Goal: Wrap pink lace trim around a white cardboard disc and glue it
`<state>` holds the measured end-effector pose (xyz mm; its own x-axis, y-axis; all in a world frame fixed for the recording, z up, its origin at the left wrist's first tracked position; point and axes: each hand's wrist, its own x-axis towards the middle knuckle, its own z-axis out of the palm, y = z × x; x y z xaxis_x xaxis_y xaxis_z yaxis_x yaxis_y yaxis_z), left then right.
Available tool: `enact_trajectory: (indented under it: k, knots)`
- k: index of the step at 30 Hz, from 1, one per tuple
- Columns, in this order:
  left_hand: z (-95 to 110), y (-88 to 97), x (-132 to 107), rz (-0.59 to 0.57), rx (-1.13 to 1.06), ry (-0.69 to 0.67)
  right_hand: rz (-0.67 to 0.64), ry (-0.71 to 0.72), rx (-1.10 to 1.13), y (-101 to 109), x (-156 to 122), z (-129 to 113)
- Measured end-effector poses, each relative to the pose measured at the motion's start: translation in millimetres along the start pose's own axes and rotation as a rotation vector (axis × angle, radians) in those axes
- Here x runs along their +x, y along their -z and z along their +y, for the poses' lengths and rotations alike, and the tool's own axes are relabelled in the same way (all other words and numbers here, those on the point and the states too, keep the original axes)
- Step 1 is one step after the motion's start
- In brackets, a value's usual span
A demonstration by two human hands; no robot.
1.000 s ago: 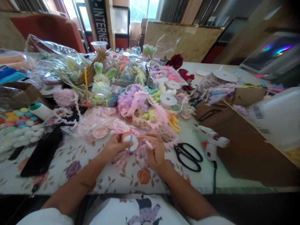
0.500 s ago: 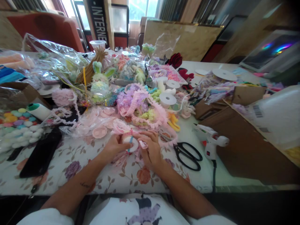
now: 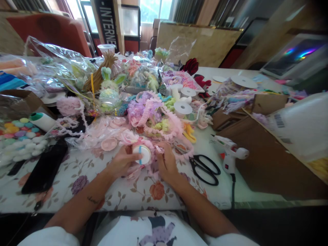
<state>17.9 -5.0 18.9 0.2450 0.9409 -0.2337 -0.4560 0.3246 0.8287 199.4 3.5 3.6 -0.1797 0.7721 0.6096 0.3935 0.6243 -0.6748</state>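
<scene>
My left hand point(image 3: 120, 162) is closed on a round white disc point(image 3: 146, 155) with a light-blue strip across its face, the thumb pressing on its front. Pink ruffled trim point(image 3: 139, 140) runs along the upper edge of the disc, and loose pink strands hang beneath it. My right hand point(image 3: 167, 163), fingers curled, pinches a pale pink piece of ribbon point(image 3: 159, 149) beside the disc's right edge. Behind both hands lies a long loop of pink ruffled trim point(image 3: 176, 128). Black-handled scissors point(image 3: 205, 170) rest on the flowered cloth to the right.
A white glue gun point(image 3: 230, 153) with a cord stands by a cardboard box point(image 3: 276, 164) on the right. On the left are a black phone point(image 3: 42, 171) and a bag of coloured pompoms point(image 3: 23, 140). White spools point(image 3: 182, 108), yarn and plastic bags crowd the far side.
The disc has turned to face the camera more fully. My right hand has drawn back from its top to its right side, fingers now curled lower around the ribbon.
</scene>
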Motion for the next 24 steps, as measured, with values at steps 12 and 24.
enact_trajectory:
  k: [12, 24]
  knots:
    - [0, 1.8, 9, 0.168, -0.33, -0.033, -0.081, 0.392, -0.19, -7, -5, -8]
    - [2, 4.4, 9, 0.243, -0.416, -0.039, -0.164, 0.166, -0.134, -14, -6, -5]
